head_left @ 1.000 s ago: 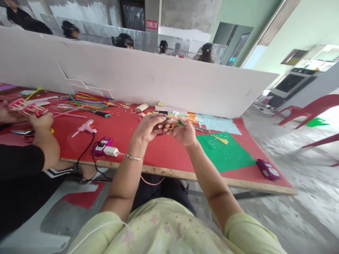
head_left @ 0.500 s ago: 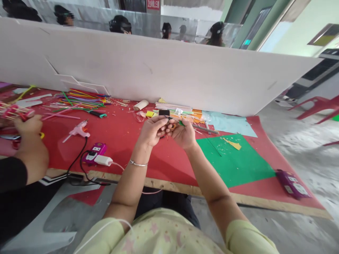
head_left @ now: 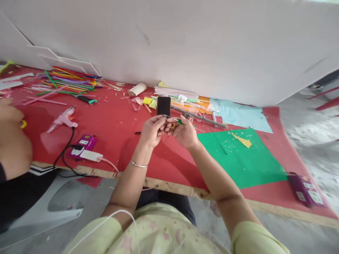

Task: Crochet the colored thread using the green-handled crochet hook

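Mid-frame, left hand (head_left: 152,129) and right hand (head_left: 185,133) pinch a thin piece (head_left: 173,119), probably light and stiff, best held by its green part (head_left: 180,121).

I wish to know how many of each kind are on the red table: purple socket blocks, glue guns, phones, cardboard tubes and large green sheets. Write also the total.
Purple socket blocks: 2
Pink glue gun: 1
Phone: 1
Cardboard tube: 1
Large green sheet: 1
Total: 6
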`<state>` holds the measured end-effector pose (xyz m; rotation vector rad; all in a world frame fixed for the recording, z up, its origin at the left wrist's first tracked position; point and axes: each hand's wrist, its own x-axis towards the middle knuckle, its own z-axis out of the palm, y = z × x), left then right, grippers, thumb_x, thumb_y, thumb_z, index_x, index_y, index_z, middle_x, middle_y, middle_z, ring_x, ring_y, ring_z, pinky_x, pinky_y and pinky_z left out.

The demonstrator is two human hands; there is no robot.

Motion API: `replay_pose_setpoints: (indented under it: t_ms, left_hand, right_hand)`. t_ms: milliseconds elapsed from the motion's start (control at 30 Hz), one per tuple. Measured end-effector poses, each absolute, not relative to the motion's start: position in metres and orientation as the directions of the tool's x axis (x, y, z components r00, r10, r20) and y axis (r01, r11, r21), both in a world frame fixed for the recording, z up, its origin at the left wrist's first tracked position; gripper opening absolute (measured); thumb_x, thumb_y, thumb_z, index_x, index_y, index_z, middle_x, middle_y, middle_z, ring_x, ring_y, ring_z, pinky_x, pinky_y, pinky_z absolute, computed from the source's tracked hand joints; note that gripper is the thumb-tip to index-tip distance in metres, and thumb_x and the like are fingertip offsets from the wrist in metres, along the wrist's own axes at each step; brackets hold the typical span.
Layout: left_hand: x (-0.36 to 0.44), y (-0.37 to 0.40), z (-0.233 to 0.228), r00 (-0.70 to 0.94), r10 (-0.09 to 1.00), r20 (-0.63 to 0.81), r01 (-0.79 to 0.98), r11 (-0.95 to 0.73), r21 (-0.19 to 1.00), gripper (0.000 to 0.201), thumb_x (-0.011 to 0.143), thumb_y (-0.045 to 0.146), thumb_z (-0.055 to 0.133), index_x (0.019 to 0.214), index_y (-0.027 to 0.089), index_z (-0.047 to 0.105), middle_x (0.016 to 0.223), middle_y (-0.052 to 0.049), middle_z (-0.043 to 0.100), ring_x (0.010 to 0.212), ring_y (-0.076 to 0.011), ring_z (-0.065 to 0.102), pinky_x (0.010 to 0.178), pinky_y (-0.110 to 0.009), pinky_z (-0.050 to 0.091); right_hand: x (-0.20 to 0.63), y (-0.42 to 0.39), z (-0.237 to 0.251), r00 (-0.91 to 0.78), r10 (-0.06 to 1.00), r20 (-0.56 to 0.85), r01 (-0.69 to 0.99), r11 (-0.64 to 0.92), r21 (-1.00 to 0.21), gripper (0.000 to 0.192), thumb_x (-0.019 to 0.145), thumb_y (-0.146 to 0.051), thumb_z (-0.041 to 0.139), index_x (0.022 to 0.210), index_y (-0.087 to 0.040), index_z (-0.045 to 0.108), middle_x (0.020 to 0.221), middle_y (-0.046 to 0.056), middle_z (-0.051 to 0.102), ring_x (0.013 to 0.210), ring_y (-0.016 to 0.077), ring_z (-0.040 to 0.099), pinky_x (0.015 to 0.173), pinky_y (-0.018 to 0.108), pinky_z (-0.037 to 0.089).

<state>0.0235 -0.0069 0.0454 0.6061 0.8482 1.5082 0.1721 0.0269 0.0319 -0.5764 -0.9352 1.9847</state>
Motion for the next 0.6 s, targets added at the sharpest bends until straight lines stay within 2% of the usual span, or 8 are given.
replay_pose_setpoints:
  t_ms: [233,600]
  left_hand:
    - [0.022,-0.002,0.033,-0.014,0.994,-0.105,-0.616,0.074,0.785,0.039,0.066,0.036,0.100,0.078,0.014,0.071,0.056,0.003,0.057,0.047,-0.0042,0.049,0.040,-0.013,0.027]
    - [0.024,0.001,0.027,-0.009,0.990,-0.142,-0.603,0.108,0.790,0.036,0.073,0.037,0.098,0.077,0.014,0.070,0.055,0.004,0.055,0.047,-0.0051,0.052,0.040,-0.015,0.031]
  right_hand:
    - [0.185,0.041,0.020,-0.603,0.794,-0.072,-0.450,-0.413,-0.792,0.049,0.109,-0.045,0.044,0.091,-0.017,0.080,0.079,0.006,0.077,0.074,0.0175,0.072,0.070,0.029,0.062]
    - [0.187,0.050,0.008,-0.651,0.755,-0.075,-0.429,-0.448,-0.785,0.049,0.107,-0.046,0.043,0.093,-0.016,0.080,0.080,0.007,0.077,0.073,0.0194,0.072,0.074,0.033,0.061]
